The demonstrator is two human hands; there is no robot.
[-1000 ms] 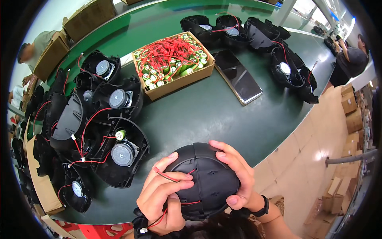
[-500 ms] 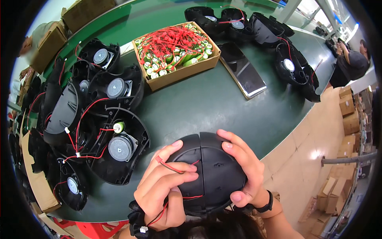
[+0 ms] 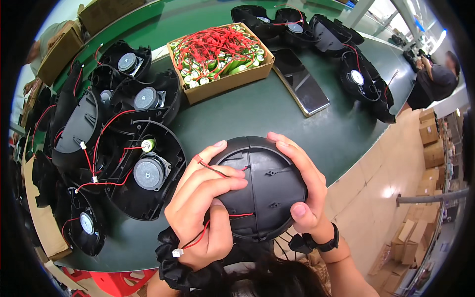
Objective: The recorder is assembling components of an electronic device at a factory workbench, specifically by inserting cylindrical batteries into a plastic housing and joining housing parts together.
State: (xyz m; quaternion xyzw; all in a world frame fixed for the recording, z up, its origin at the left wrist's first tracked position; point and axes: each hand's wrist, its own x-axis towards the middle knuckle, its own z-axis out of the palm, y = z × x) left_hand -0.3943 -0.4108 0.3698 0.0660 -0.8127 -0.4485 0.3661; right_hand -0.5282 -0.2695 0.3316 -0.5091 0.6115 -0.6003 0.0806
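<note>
Tabletop point(image 3: 237, 119), dark green: right edge slants from upper right down toward the right hand point(image 3: 312, 188); pale tiled floor point(image 3: 366, 198) beyond. Near edge seen at lower left, above a red stool point(image 3: 114, 283); farther right, hands and forearms hide it. Room to move: a stretch of green surface between the held part and the cardboard box point(image 3: 228, 85) of green cells, continuing right, below the dark glossy slab point(image 3: 302, 84). Left side bounded by crowded open speaker shells point(image 3: 116, 198), the closest near the left hand point(image 3: 200, 213). Further shells point(image 3: 363, 81) line the far right edge.

Round black housing point(image 3: 272, 190): between the two hands, seam roughly upright in view; height over tabletop cannot be judged. Right hand grasps its right rim, fingers around the upper right, thumb at lower right. Left hand grasps the left side, fingers laid across the face toward the seam. Thin wires point(image 3: 241, 215) run from the seam among its fingers; white connector point(image 3: 177, 253) hangs near the left wrist.
</note>
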